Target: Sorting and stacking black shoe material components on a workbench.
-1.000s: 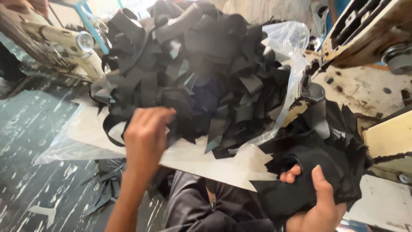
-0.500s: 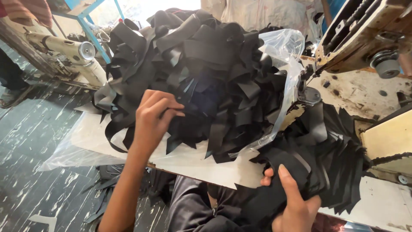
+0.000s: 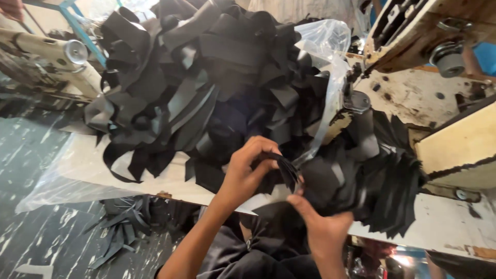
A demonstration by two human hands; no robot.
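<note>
1. A big heap of black fabric strips, flat and glossy, fills the middle and far side of the pale work table and spills over its near edge.
2. A clear plastic sheet lies under the heap, hangs off the table's left edge and bunches up at the far right of the pile.
3. A worn cream sewing machine stands at the table's right side; another one sits beyond the left corner.
4. A fanned bundle of black fabric pieces rests at the near right edge, against the machine base.
5. The left hand has its fingers curled shut, pinching a small folded stack of black strips at the near edge, between heap and bundle.
6. The right hand comes up from below; its thumb and forefinger touch the bottom of the same stack, but whether they grip it I cannot tell.
7. To do this well, I judge it best to keep the strip ends squared, hold the pinch firm, and draw the stack clear of the plastic so no loose strips drag along.
8. Fallen black scraps lie on the floor below the left corner.
</note>
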